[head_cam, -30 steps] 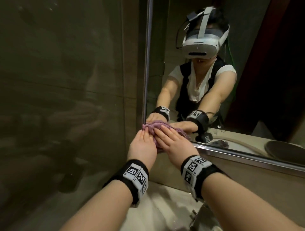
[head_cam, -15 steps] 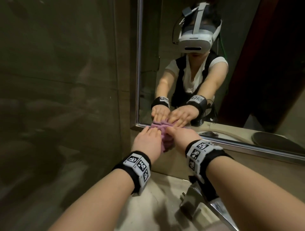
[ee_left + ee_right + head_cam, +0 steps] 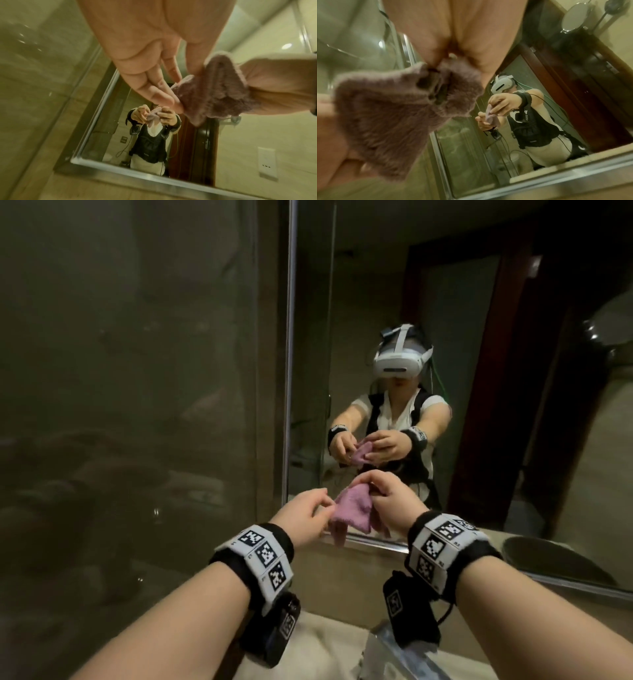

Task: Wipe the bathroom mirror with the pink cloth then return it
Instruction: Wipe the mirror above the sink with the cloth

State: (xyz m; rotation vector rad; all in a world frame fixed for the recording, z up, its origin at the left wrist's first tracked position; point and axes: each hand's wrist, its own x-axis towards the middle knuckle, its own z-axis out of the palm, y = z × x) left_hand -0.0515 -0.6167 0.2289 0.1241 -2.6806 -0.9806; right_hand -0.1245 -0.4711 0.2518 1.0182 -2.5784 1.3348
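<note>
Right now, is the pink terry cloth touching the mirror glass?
Apart. In the head view the pink terry cloth hangs between the left hand and right hand, in front of the mirror glass; its reflection sits clearly separate from it.

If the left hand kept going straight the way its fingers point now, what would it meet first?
Probably the pink cloth: the left hand already pinches its edge. Past it lies the right hand, though depth is unclear.

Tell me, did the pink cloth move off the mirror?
Yes. The pink cloth has come away from the mirror glass, back toward the person; it now hangs in the air between the left hand and right hand.
</note>
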